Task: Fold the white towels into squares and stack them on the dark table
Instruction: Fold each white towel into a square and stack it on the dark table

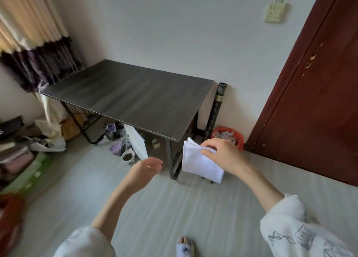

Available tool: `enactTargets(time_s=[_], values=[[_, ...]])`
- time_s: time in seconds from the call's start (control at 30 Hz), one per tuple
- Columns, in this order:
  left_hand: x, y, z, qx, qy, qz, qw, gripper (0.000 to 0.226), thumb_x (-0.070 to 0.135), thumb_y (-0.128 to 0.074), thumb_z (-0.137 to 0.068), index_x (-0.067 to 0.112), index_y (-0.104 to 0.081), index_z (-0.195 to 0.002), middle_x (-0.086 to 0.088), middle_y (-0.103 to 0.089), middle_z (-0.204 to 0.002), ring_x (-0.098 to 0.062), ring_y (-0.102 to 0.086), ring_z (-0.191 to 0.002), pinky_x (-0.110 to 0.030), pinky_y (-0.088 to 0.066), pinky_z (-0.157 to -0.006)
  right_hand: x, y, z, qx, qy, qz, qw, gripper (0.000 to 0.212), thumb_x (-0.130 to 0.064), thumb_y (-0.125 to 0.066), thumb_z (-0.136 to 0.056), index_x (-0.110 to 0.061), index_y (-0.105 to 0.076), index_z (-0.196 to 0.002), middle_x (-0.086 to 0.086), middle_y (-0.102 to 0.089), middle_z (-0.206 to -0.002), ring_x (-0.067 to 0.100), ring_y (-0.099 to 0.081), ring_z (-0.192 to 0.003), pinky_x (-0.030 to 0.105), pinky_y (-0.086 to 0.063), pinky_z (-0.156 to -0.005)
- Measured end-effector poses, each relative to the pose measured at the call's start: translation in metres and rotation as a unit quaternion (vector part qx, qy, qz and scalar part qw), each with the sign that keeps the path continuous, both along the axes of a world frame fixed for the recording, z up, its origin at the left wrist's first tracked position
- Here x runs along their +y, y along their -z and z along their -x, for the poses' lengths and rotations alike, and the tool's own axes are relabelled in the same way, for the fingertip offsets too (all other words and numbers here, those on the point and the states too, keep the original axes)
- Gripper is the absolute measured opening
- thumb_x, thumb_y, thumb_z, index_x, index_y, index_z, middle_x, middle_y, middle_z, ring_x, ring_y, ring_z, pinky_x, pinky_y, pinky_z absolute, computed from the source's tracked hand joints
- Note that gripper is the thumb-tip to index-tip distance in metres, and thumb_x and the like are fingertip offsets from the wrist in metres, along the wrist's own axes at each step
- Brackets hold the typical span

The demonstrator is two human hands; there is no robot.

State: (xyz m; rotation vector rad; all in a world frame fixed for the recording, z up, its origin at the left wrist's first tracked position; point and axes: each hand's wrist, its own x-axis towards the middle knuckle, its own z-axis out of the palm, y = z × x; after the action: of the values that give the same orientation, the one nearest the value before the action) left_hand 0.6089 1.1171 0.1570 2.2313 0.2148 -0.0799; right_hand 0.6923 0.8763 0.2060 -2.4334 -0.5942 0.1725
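A bunch of white towels [199, 163] hangs in the air just off the near right corner of the dark table [131, 96]. My right hand [222, 154] pinches the towels at their top edge. They droop below the tabletop's level, in front of the table leg. My left hand [147, 168] is held out in front of the table's near edge, fingers loosely apart and holding nothing. It has a ring on one finger. Nothing lies on the dark tabletop.
A red bin [228, 136] with plastic in it stands by the wall right of the table, next to a dark rolled tube [216, 109]. A red-brown door [310, 102] fills the right. Bowls and clutter [126, 150] sit under the table. Bags and boxes [23, 152] crowd the left floor.
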Motion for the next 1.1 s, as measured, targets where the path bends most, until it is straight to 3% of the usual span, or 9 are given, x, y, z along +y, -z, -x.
enactTargets(time_s=[0.07,0.17,0.27,0.37,0.43,0.6,0.7,0.9,1.1], values=[[0.018,0.0,-0.043,-0.009,-0.005,0.014,1.0,0.016,0.013,-0.06,-0.088,0.021,-0.062,-0.101,0.002,-0.064,-0.089,-0.018,-0.063,-0.083,-0.03,-0.049,-0.082,0.024,0.001,-0.04,0.027,-0.023,-0.001,0.999,0.018,-0.026,-0.056,-0.089,-0.022,-0.068,-0.102,-0.008,-0.065,-0.101,0.01,-0.056,-0.095,0.022,-0.042,-0.08],[0.041,-0.004,-0.103,0.006,0.0,0.024,1.0,0.039,0.018,-0.067,-0.084,0.019,-0.054,-0.121,0.002,-0.058,-0.11,-0.016,-0.059,-0.096,-0.024,-0.047,-0.08,0.059,-0.002,-0.097,0.058,-0.049,-0.008,0.997,0.019,-0.026,-0.057,-0.089,-0.022,-0.069,-0.103,-0.011,-0.064,-0.101,0.006,-0.056,-0.095,0.006,-0.035,-0.073],[0.07,-0.006,-0.158,0.01,0.008,0.035,0.999,0.062,0.025,-0.07,-0.081,0.023,-0.04,-0.135,0.01,-0.046,-0.126,-0.009,-0.047,-0.115,-0.019,-0.043,-0.081,0.094,-0.007,-0.15,0.08,-0.066,-0.019,0.994,0.02,-0.027,-0.057,-0.09,-0.023,-0.068,-0.105,-0.011,-0.064,-0.103,0.005,-0.056,-0.096,0.01,-0.038,-0.078],[0.1,-0.004,-0.205,0.017,0.042,0.077,0.996,0.072,0.024,-0.072,-0.079,0.029,-0.031,-0.139,0.015,-0.04,-0.133,0.001,-0.037,-0.124,-0.021,-0.035,-0.1,0.13,-0.008,-0.197,0.105,-0.073,-0.033,0.991,0.02,-0.027,-0.057,-0.089,-0.023,-0.069,-0.105,-0.013,-0.063,-0.102,0.005,-0.056,-0.099,0.018,-0.041,-0.086],[0.121,-0.001,-0.237,0.018,0.07,0.12,0.99,0.064,0.021,-0.072,-0.079,0.035,-0.038,-0.131,0.015,-0.048,-0.13,0.007,-0.045,-0.117,-0.012,-0.037,-0.095,0.154,-0.004,-0.228,0.119,-0.077,-0.036,0.989,0.021,-0.026,-0.056,-0.09,-0.023,-0.069,-0.106,-0.012,-0.064,-0.105,0.005,-0.056,-0.101,0.02,-0.041,-0.089],[0.183,0.021,-0.326,0.034,0.053,0.158,0.986,0.023,0.02,-0.07,-0.077,0.015,-0.062,-0.097,-0.008,-0.068,-0.098,-0.017,-0.066,-0.091,-0.03,-0.053,-0.085,0.217,0.025,-0.312,0.145,-0.063,-0.033,0.987,0.024,-0.024,-0.054,-0.092,-0.018,-0.067,-0.111,-0.008,-0.065,-0.112,0.007,-0.056,-0.103,0.021,-0.042,-0.091],[0.224,0.042,-0.386,0.058,0.066,0.128,0.988,0.007,0.013,-0.065,-0.084,0.013,-0.062,-0.09,-0.003,-0.068,-0.091,-0.014,-0.066,-0.085,-0.032,-0.054,-0.084,0.259,0.051,-0.365,0.161,-0.028,-0.025,0.986,0.024,-0.027,-0.053,-0.093,-0.019,-0.065,-0.113,-0.007,-0.065,-0.112,0.007,-0.057,-0.1,0.018,-0.043,-0.086],[0.295,0.078,-0.482,0.168,0.078,0.161,0.969,0.011,0.018,-0.058,-0.09,0.009,-0.059,-0.097,-0.01,-0.069,-0.091,-0.022,-0.07,-0.08,-0.038,-0.059,-0.073,0.338,0.103,-0.449,0.246,0.054,0.011,0.968,0.024,-0.03,-0.052,-0.094,-0.021,-0.062,-0.113,-0.005,-0.065,-0.108,0.008,-0.059,-0.097,0.019,-0.047,-0.081],[0.347,0.122,-0.556,0.227,0.017,0.153,0.962,0.004,0.013,-0.057,-0.09,0.013,-0.059,-0.094,-0.013,-0.068,-0.086,-0.026,-0.069,-0.074,-0.038,-0.06,-0.066,0.402,0.151,-0.524,0.291,0.066,0.05,0.953,0.027,-0.028,-0.048,-0.095,-0.018,-0.06,-0.118,0.0,-0.065,-0.112,0.009,-0.056,-0.095,0.021,-0.043,-0.08]])
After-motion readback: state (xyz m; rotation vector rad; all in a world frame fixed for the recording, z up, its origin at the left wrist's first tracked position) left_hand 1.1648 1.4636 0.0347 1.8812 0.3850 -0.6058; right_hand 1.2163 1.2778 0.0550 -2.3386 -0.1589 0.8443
